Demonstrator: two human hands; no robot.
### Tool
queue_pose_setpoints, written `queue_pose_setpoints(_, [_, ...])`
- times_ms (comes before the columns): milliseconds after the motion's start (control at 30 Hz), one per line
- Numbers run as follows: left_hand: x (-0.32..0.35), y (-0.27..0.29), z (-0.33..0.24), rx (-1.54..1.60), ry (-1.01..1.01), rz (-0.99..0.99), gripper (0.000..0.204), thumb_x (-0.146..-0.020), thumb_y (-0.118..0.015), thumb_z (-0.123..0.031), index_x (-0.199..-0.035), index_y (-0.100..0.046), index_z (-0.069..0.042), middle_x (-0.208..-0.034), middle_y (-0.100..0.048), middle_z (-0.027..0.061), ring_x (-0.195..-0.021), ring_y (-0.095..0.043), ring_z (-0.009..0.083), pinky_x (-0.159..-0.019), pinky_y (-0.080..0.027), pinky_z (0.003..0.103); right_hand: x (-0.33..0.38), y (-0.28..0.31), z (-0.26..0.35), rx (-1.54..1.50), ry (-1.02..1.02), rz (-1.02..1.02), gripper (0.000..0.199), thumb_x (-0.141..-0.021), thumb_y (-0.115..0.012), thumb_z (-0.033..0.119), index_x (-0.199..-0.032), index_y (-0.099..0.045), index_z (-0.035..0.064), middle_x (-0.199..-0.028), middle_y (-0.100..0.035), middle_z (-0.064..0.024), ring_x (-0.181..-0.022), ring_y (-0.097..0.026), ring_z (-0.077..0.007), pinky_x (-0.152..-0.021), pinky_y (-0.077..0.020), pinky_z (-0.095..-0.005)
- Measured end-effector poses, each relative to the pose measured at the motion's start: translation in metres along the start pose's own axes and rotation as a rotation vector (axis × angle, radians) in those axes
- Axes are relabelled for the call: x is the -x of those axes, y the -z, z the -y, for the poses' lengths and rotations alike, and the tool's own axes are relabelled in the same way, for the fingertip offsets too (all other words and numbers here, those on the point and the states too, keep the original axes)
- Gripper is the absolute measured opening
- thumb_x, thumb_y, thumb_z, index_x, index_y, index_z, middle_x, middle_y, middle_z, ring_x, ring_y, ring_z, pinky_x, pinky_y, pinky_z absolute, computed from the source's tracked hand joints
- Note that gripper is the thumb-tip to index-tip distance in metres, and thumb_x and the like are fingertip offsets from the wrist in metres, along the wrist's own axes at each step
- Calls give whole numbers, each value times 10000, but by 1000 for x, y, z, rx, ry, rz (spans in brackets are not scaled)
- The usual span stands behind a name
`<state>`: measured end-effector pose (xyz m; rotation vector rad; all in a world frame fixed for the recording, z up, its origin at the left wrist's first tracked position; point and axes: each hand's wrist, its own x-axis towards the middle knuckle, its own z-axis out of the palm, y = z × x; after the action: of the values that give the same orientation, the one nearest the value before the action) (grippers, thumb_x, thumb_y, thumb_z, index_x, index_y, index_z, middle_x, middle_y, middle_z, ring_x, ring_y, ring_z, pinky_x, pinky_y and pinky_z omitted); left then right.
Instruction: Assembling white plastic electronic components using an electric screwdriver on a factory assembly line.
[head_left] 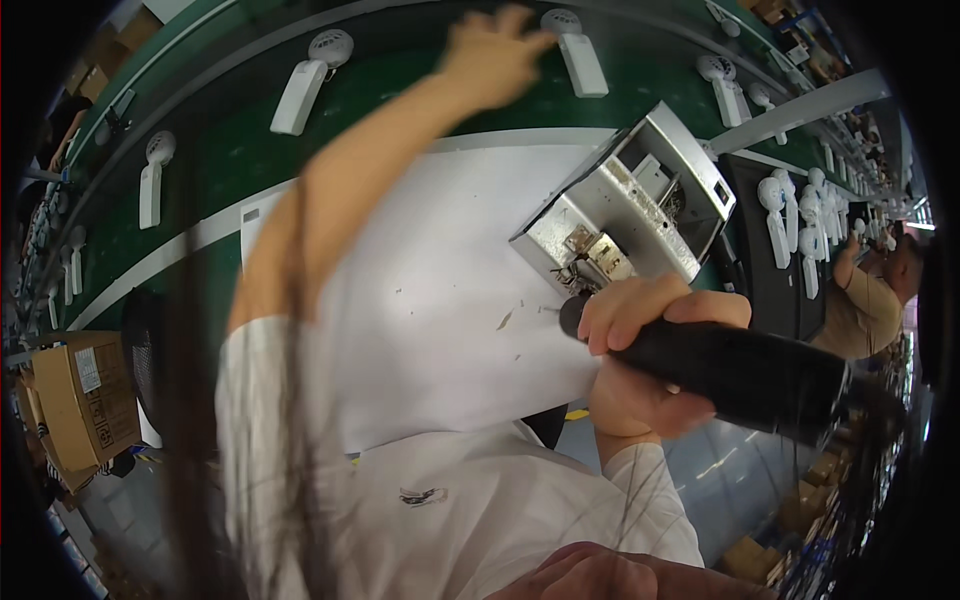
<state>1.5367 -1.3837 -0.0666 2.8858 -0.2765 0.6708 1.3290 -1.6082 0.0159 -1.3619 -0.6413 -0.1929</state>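
In my right hand (634, 312) is a black electric screwdriver (740, 375), its fingers wrapped round the body. The bit end points left, over the white work sheet (430, 320). My left hand (490, 62) reaches across to the green belt, slightly smeared by motion, fingers spread. Its fingertips are beside a white handheld fan (583, 65) with a round grille head; whether they touch it I cannot tell. Just beyond the screwdriver's tip stands an open metal screw feeder box (640, 195) with a small brass-coloured mechanism at its front.
More white fans, such as one at the left (298, 97) and another at the right (730, 100), lie spaced along the green belt (400, 60). Several fans stand on a dark mat (765, 250). A co-worker's arm (862, 305) is at the far right; a cardboard box (90, 400) sits left.
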Motion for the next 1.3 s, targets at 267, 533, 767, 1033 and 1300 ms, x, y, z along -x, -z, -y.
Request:
queue_pose_setpoints(267, [-93,-83,-27,261,648,136,608,-860,-613,-252,-1387,-415,-21,-1420,-337,287,-1129,-533,462,-901,-503,509,-4,-4,-8,-372,163,5,682,-875,-473,700,-1045,-389,44,-681,-475,-96,-468,-480,-191,-431,-458,-329])
queue_pose_setpoints(533, [137,67,-45,1675,831,105,503,-916,-603,-131,-1338,-343,-44,-1117,-611,87,-930,-654,196,-738,-585,336,-4,3,4,-437,108,-8,684,-845,-593,623,-1124,-367,41,-795,-497,-117,-576,-537,-210,-524,-507,-358])
queue_pose_setpoints(767, [237,68,-102,2133,948,263,478,-1004,-493,-396,-1344,-359,-89,-1052,-574,90,-905,-606,183,-743,-555,365,5,-13,-23,-627,122,113,753,-793,-686,591,-1182,-357,37,-838,-550,-141,-628,-568,-243,-596,-518,-400])
queue_pose_setpoints(1033, [238,55,-99,2206,863,279,419,-1019,-441,-419,-1307,-371,-122,-1047,-576,63,-880,-587,145,-732,-537,331,10,-17,-43,-419,-68,214,737,-749,-634,656,-1129,-360,87,-802,-528,-94,-651,-559,-219,-637,-510,-397])
queue_pose_setpoints(1300, [238,53,-97,2156,848,290,436,-1022,-447,-405,-1344,-348,-129,-1046,-574,52,-867,-587,133,-723,-531,304,10,-26,-63,-317,41,185,719,-823,-506,755,-1112,-392,107,-688,-456,-62,-480,-482,-176,-462,-460,-343])
